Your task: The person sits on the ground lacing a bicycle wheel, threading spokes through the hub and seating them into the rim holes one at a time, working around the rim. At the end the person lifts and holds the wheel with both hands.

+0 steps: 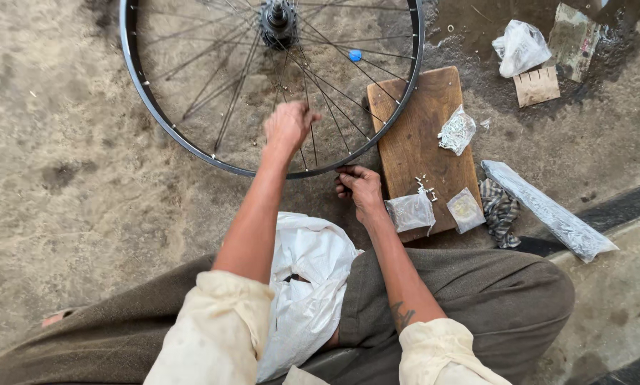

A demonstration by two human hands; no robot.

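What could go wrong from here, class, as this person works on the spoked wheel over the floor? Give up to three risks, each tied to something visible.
1. The loose small metal parts lie near the wooden board's edge; a knock might scatter them onto the gritty floor.
2. The right hand pinches at the rim while the left hand works among the spokes; fingers could get nipped if the wheel shifts.
3. The wet patch could soil nearby bags.
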